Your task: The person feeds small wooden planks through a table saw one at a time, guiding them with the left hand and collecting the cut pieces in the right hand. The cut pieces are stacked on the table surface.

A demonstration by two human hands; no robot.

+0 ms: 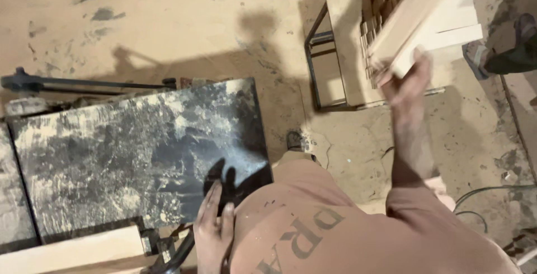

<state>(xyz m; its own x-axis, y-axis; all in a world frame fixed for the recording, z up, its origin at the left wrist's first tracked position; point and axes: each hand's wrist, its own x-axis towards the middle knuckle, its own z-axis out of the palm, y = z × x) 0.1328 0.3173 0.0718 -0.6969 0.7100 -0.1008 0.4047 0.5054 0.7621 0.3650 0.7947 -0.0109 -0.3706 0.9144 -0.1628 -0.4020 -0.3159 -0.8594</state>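
Observation:
My right hand (407,81) is stretched out to the upper right and grips the near end of a pale wooden board (428,8), which is tilted and blurred above a low cart. My left hand (214,229) rests with fingers apart on the near right corner of a dark, dust-streaked metal machine table (128,151) and holds nothing. My pink shirt fills the bottom middle of the view.
A metal-framed cart (335,45) at the upper right carries stacked small wood pieces (376,11) and boards. A pale plank (72,249) lies at the bottom left. Another person's shoe (523,28) shows at the right edge. Cables (481,193) cross the dusty floor.

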